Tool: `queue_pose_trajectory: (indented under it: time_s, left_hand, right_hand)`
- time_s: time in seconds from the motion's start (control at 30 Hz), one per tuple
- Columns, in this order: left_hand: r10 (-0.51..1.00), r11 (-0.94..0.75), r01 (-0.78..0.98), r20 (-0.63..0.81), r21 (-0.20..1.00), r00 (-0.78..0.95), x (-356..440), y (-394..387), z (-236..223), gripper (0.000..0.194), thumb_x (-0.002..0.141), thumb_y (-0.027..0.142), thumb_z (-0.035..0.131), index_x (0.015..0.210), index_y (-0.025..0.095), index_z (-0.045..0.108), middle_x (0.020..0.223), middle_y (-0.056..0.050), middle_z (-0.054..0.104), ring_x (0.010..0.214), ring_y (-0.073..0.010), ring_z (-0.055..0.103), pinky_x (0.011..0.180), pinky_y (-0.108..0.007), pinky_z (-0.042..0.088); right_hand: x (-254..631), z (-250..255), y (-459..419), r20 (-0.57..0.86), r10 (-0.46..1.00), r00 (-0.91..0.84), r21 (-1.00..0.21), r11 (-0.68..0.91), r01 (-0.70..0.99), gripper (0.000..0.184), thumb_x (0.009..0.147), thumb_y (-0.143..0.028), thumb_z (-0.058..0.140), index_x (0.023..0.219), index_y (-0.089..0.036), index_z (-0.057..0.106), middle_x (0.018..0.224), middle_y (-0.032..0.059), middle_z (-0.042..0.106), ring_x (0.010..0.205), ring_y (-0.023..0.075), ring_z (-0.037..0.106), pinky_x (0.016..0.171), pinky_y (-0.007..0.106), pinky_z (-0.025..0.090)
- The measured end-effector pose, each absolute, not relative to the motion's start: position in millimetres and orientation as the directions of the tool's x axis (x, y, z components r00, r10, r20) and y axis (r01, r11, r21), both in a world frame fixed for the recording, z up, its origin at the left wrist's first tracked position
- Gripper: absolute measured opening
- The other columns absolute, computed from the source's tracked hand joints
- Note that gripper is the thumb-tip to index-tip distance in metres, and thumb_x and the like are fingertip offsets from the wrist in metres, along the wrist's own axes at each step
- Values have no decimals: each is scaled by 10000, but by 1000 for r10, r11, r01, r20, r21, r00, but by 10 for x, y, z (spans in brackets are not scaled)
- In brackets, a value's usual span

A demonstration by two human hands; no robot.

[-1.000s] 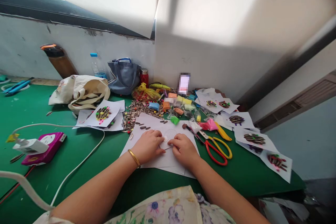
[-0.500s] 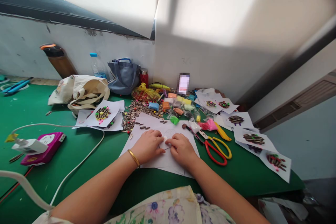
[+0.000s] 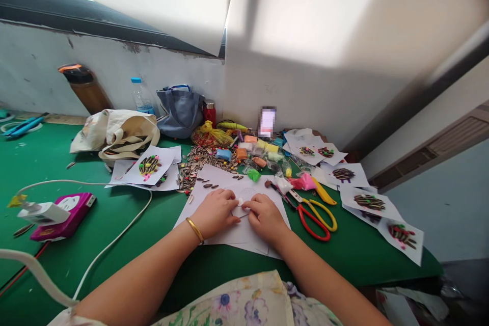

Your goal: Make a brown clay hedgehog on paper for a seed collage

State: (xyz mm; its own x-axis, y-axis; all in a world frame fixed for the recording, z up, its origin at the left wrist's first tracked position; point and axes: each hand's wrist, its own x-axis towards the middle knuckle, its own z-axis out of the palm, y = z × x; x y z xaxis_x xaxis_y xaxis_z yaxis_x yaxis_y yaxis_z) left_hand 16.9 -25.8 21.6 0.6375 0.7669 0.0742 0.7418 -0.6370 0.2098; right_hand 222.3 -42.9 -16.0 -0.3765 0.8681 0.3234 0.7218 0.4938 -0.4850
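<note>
Both hands rest on white paper sheets in the middle of the green table. Curled fingers of my left hand, with a gold bangle at the wrist, meet a small white lump. From the other side, the bent index finger of my right hand touches that lump, its other fingers folded under. Whether either hand grips it is hard to see. Just behind the fingertips, a faint dotted round drawing shows on the paper. Several sunflower seeds lie at the sheet's upper left.
Beyond the paper are a seed pile and packets of coloured clay. Scissors and a yellow cutter lie right. Seed pictures line the right edge. A purple power strip and white cable are left.
Almost nothing differs. The right fingertips have shifted very slightly at the white lump; the left hand stays in place.
</note>
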Motion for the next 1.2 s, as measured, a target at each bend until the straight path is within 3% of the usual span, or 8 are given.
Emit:
queue_pose_trajectory:
  time_s: [0.13,0.6,1.2]
  left_hand:
    - [766,-638,740,76,211,639,168,-259,218,346,789,451,713,1065,243,684,1127,-78,616,1042,-269,552,923,-403,428]
    - [764,-640,736,87,221,639,154,-253,195,356,795,456,705,1078,243,677,1128,-77,611,1038,-268,549,923,-402,418]
    - [768,-634,738,78,230,636,158,-258,216,338,791,442,711,1061,241,681,1128,-82,611,1048,-270,544,925,-398,415]
  right_hand:
    - [2239,-187,-411,330,882,-337,-506,467,726,270,813,-73,534,917,-230,727,874,41,589,884,194,534,817,318,429]
    - [2238,-185,-408,307,880,-363,-474,472,743,321,805,-71,548,1002,-246,732,890,40,592,888,194,536,828,319,425]
    - [2234,-217,-394,317,892,-323,-502,447,741,279,808,-64,532,944,-227,714,887,41,595,903,195,534,836,312,423]
